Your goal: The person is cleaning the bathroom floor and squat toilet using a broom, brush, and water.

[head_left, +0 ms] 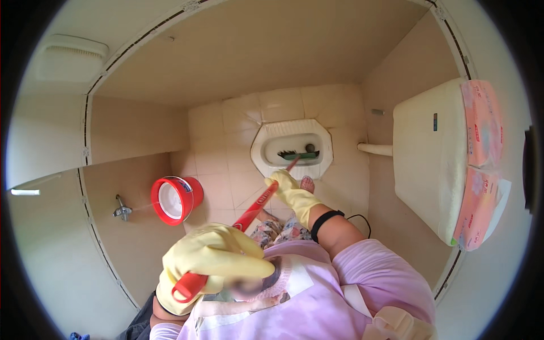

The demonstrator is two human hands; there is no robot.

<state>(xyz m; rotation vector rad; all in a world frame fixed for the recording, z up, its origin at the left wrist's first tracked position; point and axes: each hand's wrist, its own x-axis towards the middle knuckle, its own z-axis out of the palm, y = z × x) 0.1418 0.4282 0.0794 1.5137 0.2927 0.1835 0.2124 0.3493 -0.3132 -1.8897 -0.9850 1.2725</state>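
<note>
Both of my hands wear pale yellow rubber gloves and hold a broom by its long red handle (255,209). My left hand (212,258) is wrapped round the upper part, with the handle's red hanging end poking out below the palm. Farther down the shaft, my right hand (293,195) grips it with bent fingers. The broom's green head (300,155) with dark bristles lies inside the basin of a white squat toilet (292,126). A dark round drain opening shows beside the head.
A red bucket (195,192) with whitish contents stands on the tiles at left. Near it, a metal tap (122,212) sticks out from the wall, a faint water streak between them. At right hangs a white cistern (428,164) with pink tissue packs (481,130) on top; its pipe (377,149) juts out.
</note>
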